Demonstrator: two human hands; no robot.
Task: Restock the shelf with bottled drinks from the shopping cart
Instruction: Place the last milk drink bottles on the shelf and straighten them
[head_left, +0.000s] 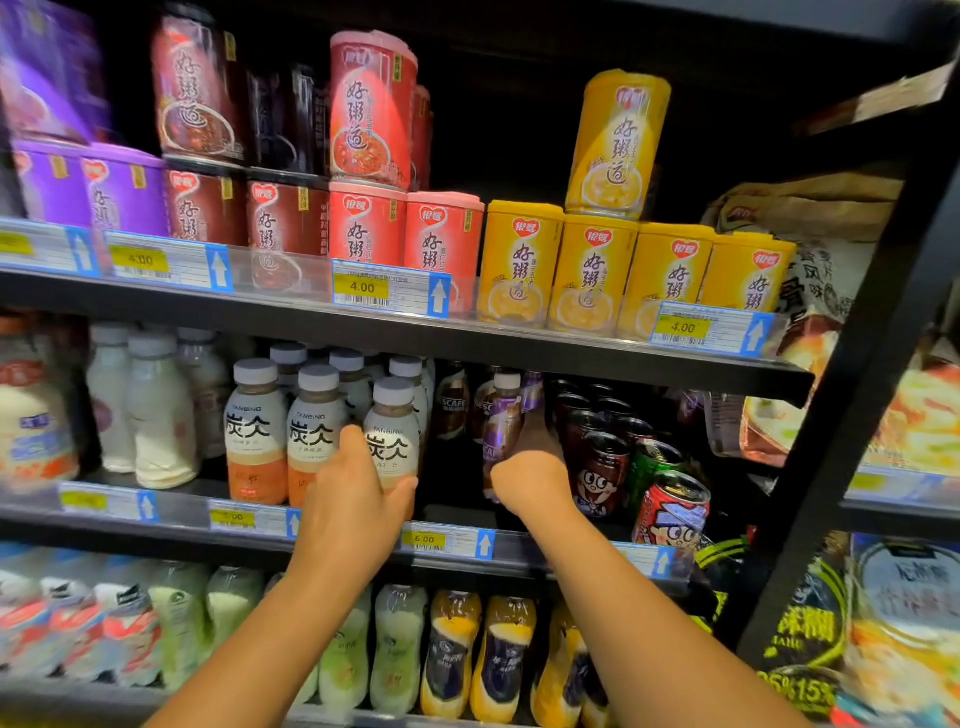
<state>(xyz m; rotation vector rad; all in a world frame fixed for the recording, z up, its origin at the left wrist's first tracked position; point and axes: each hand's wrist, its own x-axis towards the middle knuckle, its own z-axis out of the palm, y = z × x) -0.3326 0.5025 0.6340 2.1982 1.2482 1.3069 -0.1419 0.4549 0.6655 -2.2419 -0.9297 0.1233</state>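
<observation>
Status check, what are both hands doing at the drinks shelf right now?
Left hand grips Tanbing bottle. Right hand holds purple Nescafe bottle. Cans crowd right side.

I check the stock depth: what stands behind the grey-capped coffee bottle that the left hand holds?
Behind the grey-capped coffee bottle in the left hand, more grey-capped bottles show; their number is hidden.
</observation>
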